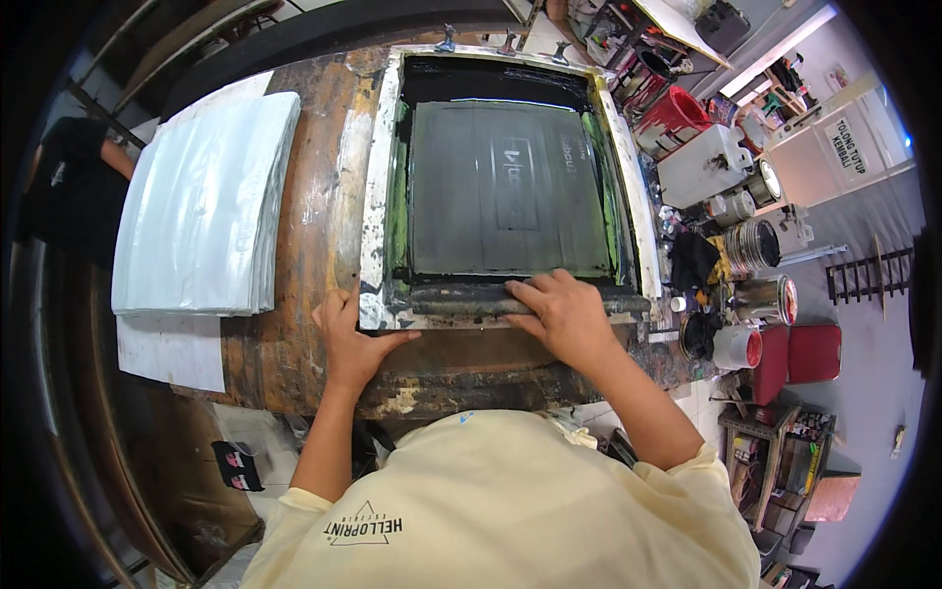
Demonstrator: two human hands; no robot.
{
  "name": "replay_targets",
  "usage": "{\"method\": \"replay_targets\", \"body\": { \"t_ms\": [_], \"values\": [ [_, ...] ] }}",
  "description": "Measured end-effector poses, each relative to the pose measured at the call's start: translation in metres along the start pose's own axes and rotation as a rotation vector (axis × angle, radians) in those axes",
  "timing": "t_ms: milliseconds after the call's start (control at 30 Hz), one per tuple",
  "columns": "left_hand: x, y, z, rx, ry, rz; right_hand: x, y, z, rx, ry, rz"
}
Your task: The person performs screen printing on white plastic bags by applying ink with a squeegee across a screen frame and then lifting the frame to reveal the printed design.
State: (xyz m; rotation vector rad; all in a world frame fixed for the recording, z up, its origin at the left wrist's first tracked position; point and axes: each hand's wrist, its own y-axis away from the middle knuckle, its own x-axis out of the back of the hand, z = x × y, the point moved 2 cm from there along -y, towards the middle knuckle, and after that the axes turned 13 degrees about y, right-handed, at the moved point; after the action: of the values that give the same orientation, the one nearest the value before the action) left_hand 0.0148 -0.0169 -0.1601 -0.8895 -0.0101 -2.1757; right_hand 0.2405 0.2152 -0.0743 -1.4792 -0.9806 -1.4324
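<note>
A screen printing frame (376,211) with worn whitish edges lies on the wooden table in front of me. Its mesh is coated with black ink, which lies thickest along the far end; pale lettering shows through the middle. Across the near end of the mesh rests a dark squeegee (451,300). My right hand (564,316) is closed over the squeegee's right half, fingers on the far side and thumb on the near side. At the frame's near-left corner, my left hand (351,339) grips the edge, fingers along the left side and thumb along the front.
A stack of pale plastic sheets (206,206) sits on the left of the wooden table (304,177). Clamps (506,42) line the frame's far edge. Ink tins (751,243), a white jerrycan (699,167) and a red bucket (677,116) crowd the right. Another person (74,187) stands far left.
</note>
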Motion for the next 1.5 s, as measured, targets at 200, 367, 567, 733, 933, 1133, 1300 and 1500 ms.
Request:
{"method": "replay_targets", "body": {
  "t_ms": [200,367,567,733,933,1133,1300,1500],
  "values": [
    [0.0,-0.005,-0.001,0.016,-0.038,-0.026,-0.022,-0.006,0.003,0.03,0.015,0.063],
    [0.0,-0.002,-0.003,0.041,-0.038,-0.04,-0.035,-0.065,0.035,0.078,0.06,0.196],
    [0.002,0.0,-0.007,0.099,-0.032,-0.076,-0.049,-0.178,0.098,0.075,0.14,0.281],
    [0.005,-0.002,-0.004,0.119,-0.023,-0.085,-0.057,-0.26,0.144,0.097,0.191,0.327],
    [0.001,0.01,-0.014,0.121,0.111,-0.004,-0.036,-0.325,0.187,0.106,0.112,0.1],
    [-0.024,0.042,-0.053,0.07,0.377,0.179,0.003,-0.352,0.223,0.212,-0.013,0.113],
    [-0.052,0.055,-0.063,0.006,0.488,0.396,0.015,-0.345,0.224,0.17,-0.05,0.177],
    [-0.053,0.045,-0.053,0.074,0.673,0.287,0.027,-0.319,0.208,0.176,-0.03,0.273]
  ]
}}
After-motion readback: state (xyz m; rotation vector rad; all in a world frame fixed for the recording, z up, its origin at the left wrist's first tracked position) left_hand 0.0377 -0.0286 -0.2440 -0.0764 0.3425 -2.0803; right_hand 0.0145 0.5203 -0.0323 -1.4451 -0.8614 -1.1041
